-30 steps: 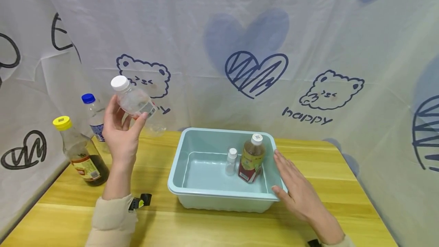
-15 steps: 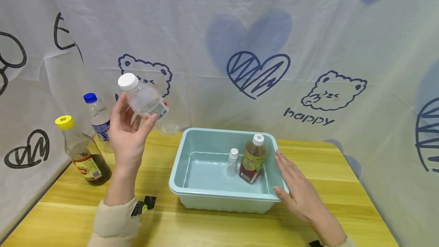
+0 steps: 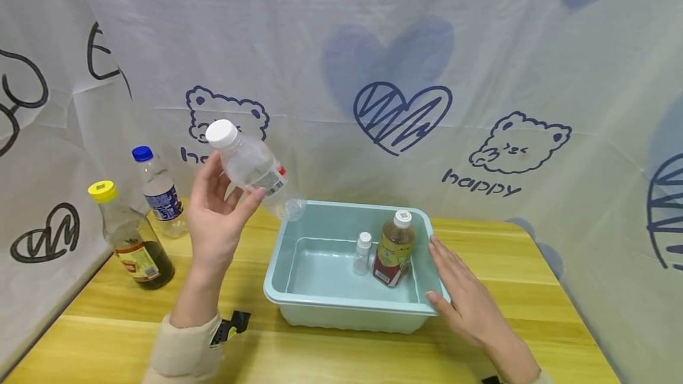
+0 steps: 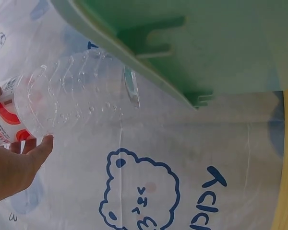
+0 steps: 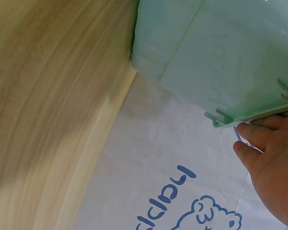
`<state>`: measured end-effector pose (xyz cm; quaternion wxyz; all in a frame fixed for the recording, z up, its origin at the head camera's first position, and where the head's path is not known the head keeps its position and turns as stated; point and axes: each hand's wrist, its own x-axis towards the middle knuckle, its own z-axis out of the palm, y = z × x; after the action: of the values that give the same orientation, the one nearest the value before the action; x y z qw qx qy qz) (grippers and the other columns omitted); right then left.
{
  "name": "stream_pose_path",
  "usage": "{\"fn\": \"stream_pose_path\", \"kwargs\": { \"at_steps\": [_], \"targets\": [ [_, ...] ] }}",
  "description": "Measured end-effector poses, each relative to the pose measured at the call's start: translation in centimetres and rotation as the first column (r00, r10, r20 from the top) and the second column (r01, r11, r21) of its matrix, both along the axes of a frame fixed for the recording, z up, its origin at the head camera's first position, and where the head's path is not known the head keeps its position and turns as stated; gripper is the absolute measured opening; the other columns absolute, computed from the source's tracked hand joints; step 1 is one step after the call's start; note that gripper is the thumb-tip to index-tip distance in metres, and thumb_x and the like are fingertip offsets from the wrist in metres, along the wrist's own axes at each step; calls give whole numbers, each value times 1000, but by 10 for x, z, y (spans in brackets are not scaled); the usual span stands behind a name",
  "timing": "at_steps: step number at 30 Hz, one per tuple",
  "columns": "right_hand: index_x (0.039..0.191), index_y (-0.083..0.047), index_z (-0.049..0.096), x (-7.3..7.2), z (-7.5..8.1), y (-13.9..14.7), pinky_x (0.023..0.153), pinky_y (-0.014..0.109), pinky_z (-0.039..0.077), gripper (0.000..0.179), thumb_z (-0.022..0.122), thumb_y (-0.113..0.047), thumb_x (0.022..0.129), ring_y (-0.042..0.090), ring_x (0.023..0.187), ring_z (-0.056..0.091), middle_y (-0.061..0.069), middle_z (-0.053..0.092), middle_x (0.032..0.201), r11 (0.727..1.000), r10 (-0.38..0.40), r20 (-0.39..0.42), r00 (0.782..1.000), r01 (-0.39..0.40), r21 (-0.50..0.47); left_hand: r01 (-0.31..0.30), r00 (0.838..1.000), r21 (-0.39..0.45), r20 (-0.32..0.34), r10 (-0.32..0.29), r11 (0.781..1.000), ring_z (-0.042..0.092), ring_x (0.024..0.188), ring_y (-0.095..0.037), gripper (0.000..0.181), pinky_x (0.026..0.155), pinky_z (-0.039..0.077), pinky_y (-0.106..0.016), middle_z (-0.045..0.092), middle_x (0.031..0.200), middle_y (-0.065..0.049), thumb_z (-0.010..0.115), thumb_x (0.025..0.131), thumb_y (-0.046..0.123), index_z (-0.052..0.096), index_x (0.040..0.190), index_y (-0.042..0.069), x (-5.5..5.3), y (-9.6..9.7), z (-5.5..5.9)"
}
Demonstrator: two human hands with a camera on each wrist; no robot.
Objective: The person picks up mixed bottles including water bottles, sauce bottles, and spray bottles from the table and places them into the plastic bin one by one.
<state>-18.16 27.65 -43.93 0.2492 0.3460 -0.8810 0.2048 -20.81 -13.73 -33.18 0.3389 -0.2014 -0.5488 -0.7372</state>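
Note:
My left hand point(image 3: 216, 224) grips a clear plastic bottle point(image 3: 251, 162) with a white cap and a red-and-white label. The bottle is tilted, cap up to the left, its base by the back left corner of a pale blue plastic basin point(image 3: 352, 302). In the left wrist view the ribbed lower part of the bottle point(image 4: 72, 91) lies close to the basin's rim. My right hand point(image 3: 469, 298) rests against the basin's right rim with fingers extended. Inside the basin stand a small clear bottle point(image 3: 361, 253) with a white cap and a brown drink bottle point(image 3: 393, 250).
To the left on the wooden table point(image 3: 299, 354) stand a yellow-capped glass bottle point(image 3: 136, 245) of dark liquid and a blue-capped clear bottle point(image 3: 162, 194). A printed cloth point(image 3: 320, 147) hangs behind the table.
My left hand has carried the clear bottle rightward and slightly down, so its base now reaches the basin's back left corner. My right hand stays at the basin's rim.

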Motion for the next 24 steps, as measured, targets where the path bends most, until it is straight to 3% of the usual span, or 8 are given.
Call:
{"fn": "stream_pose_path", "kwargs": {
  "at_steps": [3,9,15,24],
  "targets": [
    [160,5,30,0,0,0,128,25,8,72,38,-47,111,37,152,33,24,30,166,1000,-2,1,1000,2,-1,20,1000,-12,7,-20,1000,51,135,-31,83,113,47,-33,50,148,-13,67,79,-27,48,152,7,1,3,-1],
    [160,5,30,2,-1,0,128,25,9,72,38,-47,111,36,152,33,24,31,166,1000,-6,5,1000,6,-3,16,1000,-80,18,-14,997,54,132,-28,82,110,49,-30,53,147,-11,70,78,-27,49,150,5,2,10,-4],
    [160,5,30,2,-1,0,128,25,9,72,40,-46,110,36,152,33,24,30,166,1000,-5,1,1000,5,-3,7,996,-199,90,11,980,56,131,-23,82,106,51,-26,53,149,-9,73,79,-24,47,152,3,2,15,-7],
    [159,5,31,0,-1,0,128,27,10,71,40,-45,110,36,152,33,23,31,166,1000,5,-11,1000,-5,-7,78,988,-291,148,-36,954,56,131,-23,85,106,52,-28,52,151,-12,77,78,-22,42,153,-1,-6,28,-16]
  ]
}}
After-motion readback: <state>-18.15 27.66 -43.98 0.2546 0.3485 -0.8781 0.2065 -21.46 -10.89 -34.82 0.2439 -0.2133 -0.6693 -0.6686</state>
